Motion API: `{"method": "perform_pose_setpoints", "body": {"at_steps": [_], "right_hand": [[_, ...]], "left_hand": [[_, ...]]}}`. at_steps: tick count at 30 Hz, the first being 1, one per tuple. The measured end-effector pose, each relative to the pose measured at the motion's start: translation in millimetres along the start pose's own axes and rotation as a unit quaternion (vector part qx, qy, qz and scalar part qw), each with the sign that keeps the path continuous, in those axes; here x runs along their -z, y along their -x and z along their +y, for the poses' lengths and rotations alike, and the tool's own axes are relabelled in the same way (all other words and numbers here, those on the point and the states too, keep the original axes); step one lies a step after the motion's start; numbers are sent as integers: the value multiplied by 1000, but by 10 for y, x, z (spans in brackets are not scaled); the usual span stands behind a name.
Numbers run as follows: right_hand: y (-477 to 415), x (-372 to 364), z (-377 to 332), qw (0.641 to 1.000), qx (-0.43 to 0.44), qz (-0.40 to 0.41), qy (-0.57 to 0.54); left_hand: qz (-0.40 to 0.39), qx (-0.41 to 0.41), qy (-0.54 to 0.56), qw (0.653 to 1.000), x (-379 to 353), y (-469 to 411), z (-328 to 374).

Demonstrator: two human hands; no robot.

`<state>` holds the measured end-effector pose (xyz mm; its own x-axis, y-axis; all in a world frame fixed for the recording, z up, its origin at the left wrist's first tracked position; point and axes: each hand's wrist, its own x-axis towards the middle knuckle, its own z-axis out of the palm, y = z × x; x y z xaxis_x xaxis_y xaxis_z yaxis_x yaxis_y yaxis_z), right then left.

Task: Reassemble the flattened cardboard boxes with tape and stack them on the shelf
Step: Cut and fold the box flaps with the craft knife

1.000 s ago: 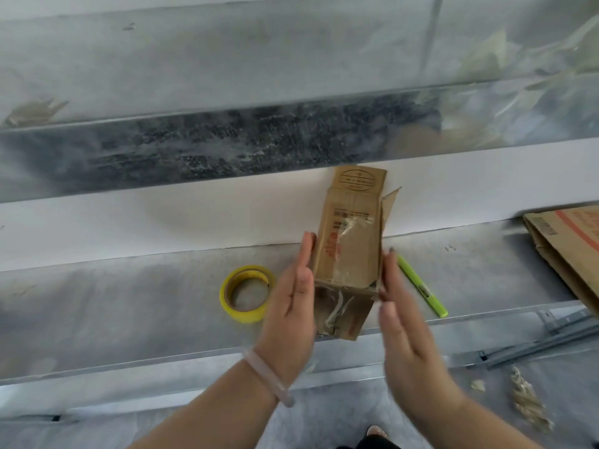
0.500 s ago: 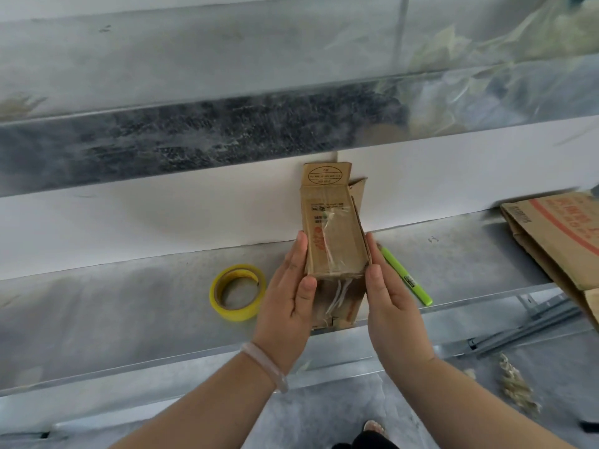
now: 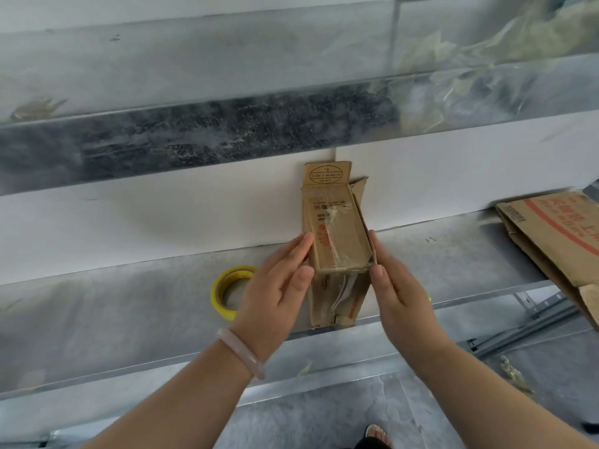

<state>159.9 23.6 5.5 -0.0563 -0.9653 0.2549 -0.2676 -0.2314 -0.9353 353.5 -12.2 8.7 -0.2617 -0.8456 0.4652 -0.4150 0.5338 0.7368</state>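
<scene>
Squaring the cardboard box (image 3: 337, 234) mid-frame, left hand (image 3: 278, 286) and right hand (image 3: 398, 296) press its sides with straight fingers; taping likely follows, needing the tape roll (image 3: 223, 294).

A flat white wall panel (image 3: 162, 228) is running across the back with a vertical seam showing in it, and up at the top right a crumpled sheet of clear plastic film (image 3: 470, 69) is lying bunched and catching the light. Low on the right, grey metal rails (image 3: 531, 319) are showing at a slant above the mottled grey floor (image 3: 324, 416), where a few pale torn scraps (image 3: 515, 374) are lying near them. A pale pink translucent bangle (image 3: 241, 354) is sitting round one wrist, and the toe of a tan sandal (image 3: 377, 434) is peeking in at the bottom edge.
</scene>
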Motion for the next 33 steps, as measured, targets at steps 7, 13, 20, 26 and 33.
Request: {"method": "perform_pose_setpoints", "body": {"at_steps": [7, 13, 20, 26, 33], "right_hand": [[-182, 243, 30, 925, 290, 46, 241], [-215, 193, 47, 951, 239, 60, 188], [-46, 34, 86, 981, 144, 105, 77], [262, -358, 114, 998, 30, 62, 5], [259, -165, 50, 994, -67, -34, -77]], "left_hand": [[-19, -176, -164, 970, 196, -233, 122], [-21, -265, -183, 947, 151, -299, 124], [-4, -246, -169, 954, 178, -218, 20], [-3, -137, -169, 976, -268, 308, -2], [-34, -112, -150, 982, -204, 303, 63]]}}
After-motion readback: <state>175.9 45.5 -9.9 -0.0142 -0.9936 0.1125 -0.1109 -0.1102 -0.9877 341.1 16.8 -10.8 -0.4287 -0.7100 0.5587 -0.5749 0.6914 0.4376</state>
